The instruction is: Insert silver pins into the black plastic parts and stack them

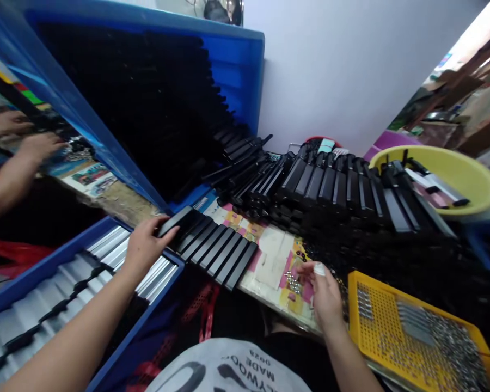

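My left hand [147, 242] grips the end of a black rectangular case [176, 220], thumb on one side and fingers on the other. That piece sits at the left end of a row of similar black cases [222, 253] laid side by side on the table edge. Over the tabletop to the right, my right hand [324, 288] has its fingers curled together, a white wrap on one of them. Beside its fingertips lie small shiny metal parts [293, 282]; whatever the fingertips pinch is too small to make out.
A tilted blue crate [239, 71] full of black pieces stands behind. More black pieces [330, 179] are heaped along the back. A yellow basket [375, 305] of metal parts is at right, a yellow basin [479, 179] beyond. A blue bin [147, 321] sits lower left; another person's hands [38, 147] are far left.
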`<move>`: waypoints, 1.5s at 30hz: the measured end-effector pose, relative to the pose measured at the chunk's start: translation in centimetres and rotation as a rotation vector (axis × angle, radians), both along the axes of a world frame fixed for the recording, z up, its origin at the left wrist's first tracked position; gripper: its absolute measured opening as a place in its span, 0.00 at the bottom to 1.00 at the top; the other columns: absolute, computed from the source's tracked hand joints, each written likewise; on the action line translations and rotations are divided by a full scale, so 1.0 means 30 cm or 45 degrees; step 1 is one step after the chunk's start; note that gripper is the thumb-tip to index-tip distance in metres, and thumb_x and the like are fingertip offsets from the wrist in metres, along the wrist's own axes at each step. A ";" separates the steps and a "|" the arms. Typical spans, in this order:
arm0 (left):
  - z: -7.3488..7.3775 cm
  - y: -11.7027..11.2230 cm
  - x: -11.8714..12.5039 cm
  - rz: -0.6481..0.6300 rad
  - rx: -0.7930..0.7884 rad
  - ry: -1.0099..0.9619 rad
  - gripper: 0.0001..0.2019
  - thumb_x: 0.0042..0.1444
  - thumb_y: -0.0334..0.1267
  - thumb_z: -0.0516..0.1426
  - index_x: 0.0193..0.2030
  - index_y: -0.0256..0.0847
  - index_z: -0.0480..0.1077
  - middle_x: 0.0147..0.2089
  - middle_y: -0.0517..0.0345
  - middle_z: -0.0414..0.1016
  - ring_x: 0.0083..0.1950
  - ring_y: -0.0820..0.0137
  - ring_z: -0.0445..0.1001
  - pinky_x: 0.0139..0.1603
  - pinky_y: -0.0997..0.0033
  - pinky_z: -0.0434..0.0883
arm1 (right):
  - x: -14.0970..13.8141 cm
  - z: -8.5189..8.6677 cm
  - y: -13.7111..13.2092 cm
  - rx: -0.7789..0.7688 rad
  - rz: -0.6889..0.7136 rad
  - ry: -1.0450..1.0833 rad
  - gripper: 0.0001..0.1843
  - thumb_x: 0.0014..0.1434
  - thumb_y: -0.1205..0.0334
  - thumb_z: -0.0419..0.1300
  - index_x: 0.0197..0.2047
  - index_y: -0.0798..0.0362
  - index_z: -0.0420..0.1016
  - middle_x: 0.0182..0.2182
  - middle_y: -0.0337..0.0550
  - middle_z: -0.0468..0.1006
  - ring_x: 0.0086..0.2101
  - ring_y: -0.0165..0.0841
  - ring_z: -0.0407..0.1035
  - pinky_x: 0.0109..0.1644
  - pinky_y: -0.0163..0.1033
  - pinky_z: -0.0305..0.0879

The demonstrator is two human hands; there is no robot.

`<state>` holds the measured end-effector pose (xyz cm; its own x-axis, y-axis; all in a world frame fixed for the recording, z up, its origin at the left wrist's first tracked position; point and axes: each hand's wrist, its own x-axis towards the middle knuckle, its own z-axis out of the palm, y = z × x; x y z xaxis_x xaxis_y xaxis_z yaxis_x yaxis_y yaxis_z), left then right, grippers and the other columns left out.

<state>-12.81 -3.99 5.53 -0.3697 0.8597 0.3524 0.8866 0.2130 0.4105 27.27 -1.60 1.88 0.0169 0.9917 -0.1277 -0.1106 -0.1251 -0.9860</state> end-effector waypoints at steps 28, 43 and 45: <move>0.147 0.754 0.121 -0.243 -0.489 0.024 0.20 0.54 0.43 0.58 0.48 0.29 0.67 0.50 0.46 0.71 0.51 0.62 0.68 0.53 0.54 0.62 | 0.048 0.023 -0.075 0.311 0.230 -0.514 0.11 0.60 0.57 0.50 0.34 0.53 0.70 0.29 0.41 0.74 0.30 0.32 0.70 0.37 0.35 0.67; 0.140 0.196 0.417 -0.641 0.055 -0.996 0.28 0.55 0.48 0.55 0.61 0.43 0.55 0.46 0.57 0.71 0.43 0.67 0.70 0.43 0.66 0.69 | -0.001 -0.011 0.100 0.475 0.550 -1.585 0.07 0.49 0.70 0.56 0.34 0.52 0.71 0.34 0.43 0.74 0.36 0.34 0.66 0.44 0.39 0.58; 0.103 0.042 0.504 -0.659 -0.168 -1.204 0.26 0.54 0.47 0.57 0.58 0.42 0.60 0.42 0.55 0.72 0.39 0.67 0.71 0.38 0.69 0.69 | -0.004 -0.010 0.113 0.460 0.578 -1.596 0.06 0.48 0.69 0.58 0.32 0.52 0.70 0.33 0.42 0.74 0.34 0.34 0.65 0.42 0.38 0.58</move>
